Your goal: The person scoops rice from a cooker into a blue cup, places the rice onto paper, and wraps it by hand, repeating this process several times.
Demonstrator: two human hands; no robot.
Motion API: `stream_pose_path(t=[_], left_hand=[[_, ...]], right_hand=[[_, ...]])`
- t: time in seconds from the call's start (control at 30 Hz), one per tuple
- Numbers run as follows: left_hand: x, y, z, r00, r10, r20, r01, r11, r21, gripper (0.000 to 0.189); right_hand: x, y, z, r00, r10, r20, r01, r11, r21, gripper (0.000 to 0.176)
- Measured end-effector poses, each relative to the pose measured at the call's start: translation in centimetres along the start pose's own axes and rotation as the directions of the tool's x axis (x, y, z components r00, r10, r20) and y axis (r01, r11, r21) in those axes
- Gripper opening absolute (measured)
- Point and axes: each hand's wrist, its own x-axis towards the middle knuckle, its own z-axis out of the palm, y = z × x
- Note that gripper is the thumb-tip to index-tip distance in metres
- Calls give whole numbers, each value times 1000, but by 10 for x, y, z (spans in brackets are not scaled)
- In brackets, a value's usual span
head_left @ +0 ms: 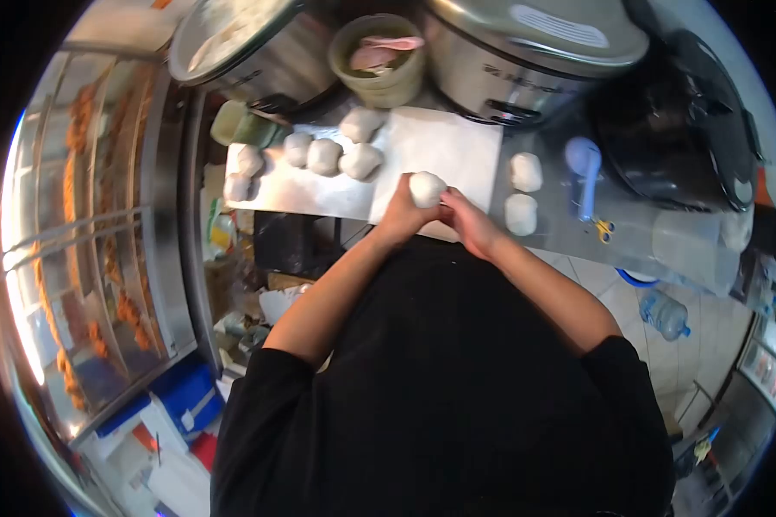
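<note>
Between my two hands, above the front edge of a white sheet [444, 133], is a round white ball [427, 189]. My left hand [401, 214] is wrapped round its left side and underside. The fingers of my right hand [468, 224] press against its lower right side. Several similar white balls [323, 157] sit on the metal surface to the left of the sheet. Two more white pieces, one behind [526, 171] and one in front [520, 214], lie to the right of it.
Behind the sheet stand an open pot of white contents [276, 77], a tub with a pink utensil [378, 86] and a lidded steel cooker [500, 82]. A blue ladle [588, 181], yellow-handled scissors [604, 229] and a black pot [664, 129] are on the right.
</note>
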Motion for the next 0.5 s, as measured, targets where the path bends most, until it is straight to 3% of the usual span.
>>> stream_pose_path(t=[0.1,0.13,0.17,0.2,0.23,0.27,0.3,0.37,0.4,0.43,0.47,0.5], left_hand=[[-7,-22,-17,993,-73,-92,74,997,11,75],[-18,-2,-24,984,-82,-156,115,968,221,75],[-23,-2,-37,981,-82,-175,121,968,221,75],[-29,-3,-55,945,-43,-324,128,961,245,75],[-33,-5,-75,885,4,-465,137,953,269,75],[-31,-28,-106,828,-39,-559,167,970,179,74],[-27,-49,-137,765,-91,-638,187,979,86,73],[-24,-36,-178,641,-82,-763,305,940,155,71],[-13,-54,-203,627,-19,-779,361,893,268,69],[-10,-57,-211,624,-17,-782,356,896,264,69],[-5,-57,-216,698,93,-710,468,690,552,71],[4,-55,-224,776,165,-609,514,392,763,73]], right_hand=[[-8,-34,-8,998,45,50,-24,933,-359,50],[-9,-32,-27,970,-240,-35,170,778,-605,45],[-8,-35,-47,842,-499,-207,206,650,-731,40],[-15,-53,-73,596,-751,-286,148,452,-880,41],[-33,-72,-90,352,-899,-260,-42,262,-964,51],[-42,-74,-135,131,-984,-119,-414,55,-909,58],[-52,-81,-153,22,-957,-289,-530,234,-815,60],[-55,-83,-178,23,-905,-426,-731,275,-624,58],[-58,-81,-192,24,-906,-423,-729,274,-627,58],[-59,-77,-208,166,-879,-447,-683,225,-695,57],[-59,-76,-224,306,-841,-447,-621,179,-763,56],[-58,-72,-245,315,-801,-510,-628,227,-744,55]])
